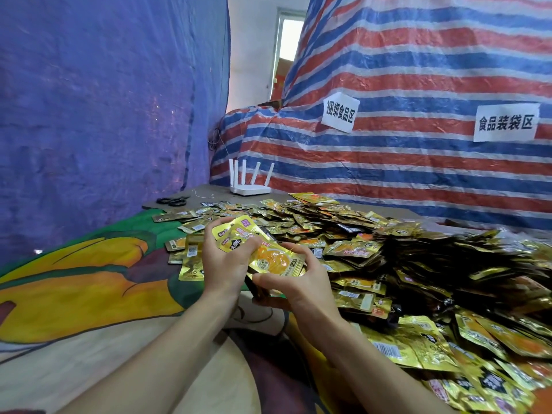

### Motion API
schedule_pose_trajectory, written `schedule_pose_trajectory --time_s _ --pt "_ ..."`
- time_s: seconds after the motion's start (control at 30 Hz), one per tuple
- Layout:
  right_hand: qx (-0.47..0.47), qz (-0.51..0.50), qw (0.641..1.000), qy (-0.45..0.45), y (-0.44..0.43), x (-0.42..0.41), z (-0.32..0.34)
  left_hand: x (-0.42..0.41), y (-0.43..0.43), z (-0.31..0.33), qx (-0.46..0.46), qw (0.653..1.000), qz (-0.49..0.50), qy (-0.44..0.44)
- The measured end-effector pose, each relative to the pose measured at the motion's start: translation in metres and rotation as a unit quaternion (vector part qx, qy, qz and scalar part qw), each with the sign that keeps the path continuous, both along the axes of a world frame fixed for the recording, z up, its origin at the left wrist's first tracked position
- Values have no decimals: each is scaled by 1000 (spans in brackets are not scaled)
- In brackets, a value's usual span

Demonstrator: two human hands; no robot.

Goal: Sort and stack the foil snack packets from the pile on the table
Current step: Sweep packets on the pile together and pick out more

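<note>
A big pile of gold foil snack packets covers the right and middle of the table. My left hand grips a small stack of gold packets, thumb on top and fingers behind. My right hand holds the stack's lower right end, fingers curled under it and the thumb along its side. The top packet faces up and shows an orange picture. Both hands are above the pile's near left edge.
A colourful printed cloth covers the table's left side. Black scissors and a white router lie at the far edge. Blue tarpaulin hangs on the left and a striped tarpaulin with two paper signs behind.
</note>
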State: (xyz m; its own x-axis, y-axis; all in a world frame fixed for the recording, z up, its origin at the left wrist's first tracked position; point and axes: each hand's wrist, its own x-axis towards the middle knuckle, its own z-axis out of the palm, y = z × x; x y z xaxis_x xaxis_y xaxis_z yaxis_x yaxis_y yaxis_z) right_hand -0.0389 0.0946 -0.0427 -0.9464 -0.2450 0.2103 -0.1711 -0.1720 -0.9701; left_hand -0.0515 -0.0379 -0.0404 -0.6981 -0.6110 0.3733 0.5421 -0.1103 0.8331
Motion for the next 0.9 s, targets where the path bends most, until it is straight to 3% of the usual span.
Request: schedule_pose_trajectory --time_s 0.1,0.27,0.53,0.73,0.9 --pt "39 -1 999 4 4 -4 2 1 -2 0 -42 999 -7 2" --pt "183 44 982 19 19 -10 6 6 3 -4 -148 987 -66 -7" --pt "197 -18 979 54 20 -11 8 2 9 -8 -118 992 -45 -25" --pt "174 -101 974 102 10 -10 5 -4 1 -4 98 991 39 -88" --pt "160 -106 976 105 -4 -7 -2 -3 -2 -3 158 977 82 -114"
